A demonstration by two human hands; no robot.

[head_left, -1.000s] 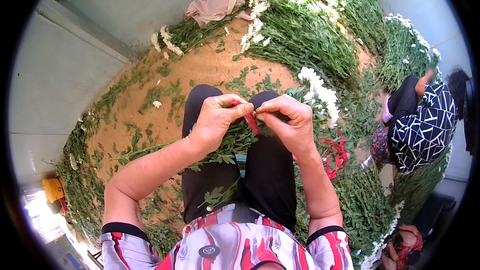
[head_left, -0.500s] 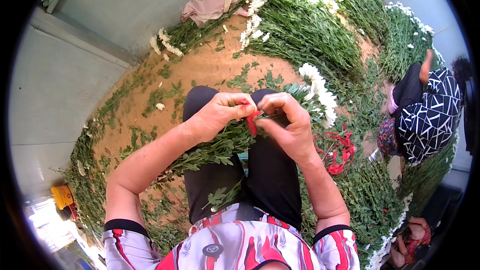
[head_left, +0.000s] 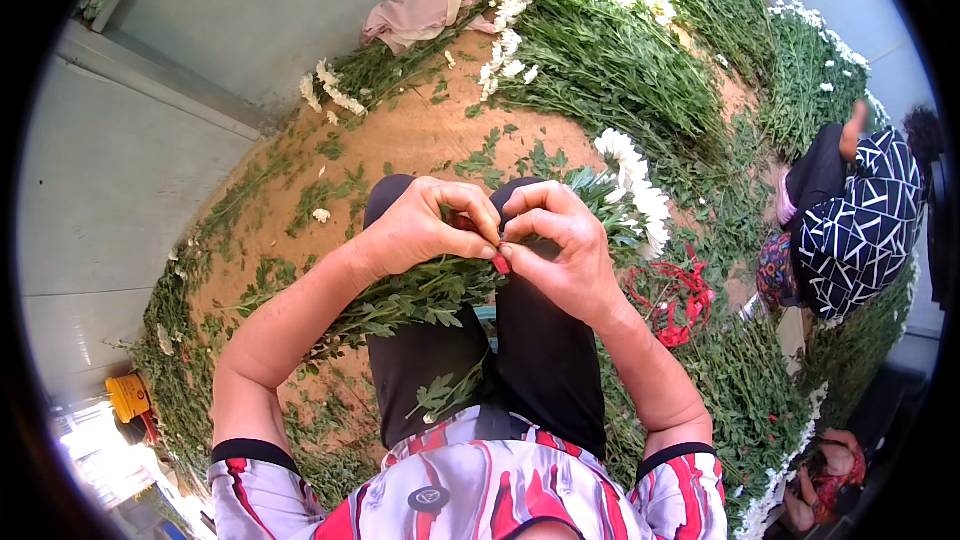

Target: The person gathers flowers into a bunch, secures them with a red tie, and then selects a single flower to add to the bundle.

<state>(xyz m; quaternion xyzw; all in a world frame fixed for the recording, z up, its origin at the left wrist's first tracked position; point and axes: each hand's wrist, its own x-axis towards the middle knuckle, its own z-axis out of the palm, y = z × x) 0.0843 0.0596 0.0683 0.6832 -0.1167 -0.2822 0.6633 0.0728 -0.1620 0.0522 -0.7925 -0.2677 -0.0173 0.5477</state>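
A bunch of white chrysanthemums (head_left: 425, 295) lies across my lap, its leafy stems to the left and its blooms pointing right. Above it, my left hand (head_left: 425, 223) pinches a short red ribbon (head_left: 502, 263) between thumb and fingers. My right hand (head_left: 565, 245) is closed on the same ribbon, thumb against fingertips. Both hands meet over the bunch's stems. Whether the ribbon goes all the way round them is hidden by my fingers.
Loose red ribbons (head_left: 685, 300) lie to my right on green stems. Large heaps of white chrysanthemums (head_left: 610, 65) cover the far right floor. A pink cloth (head_left: 420, 12) rests by the wall. One person (head_left: 860, 225) sits at right, another (head_left: 830, 475) at lower right.
My hands have come together at the ribbon, and the right thumb now presses on it. Less of the red ribbon hangs in sight. The bunch stays on my lap.
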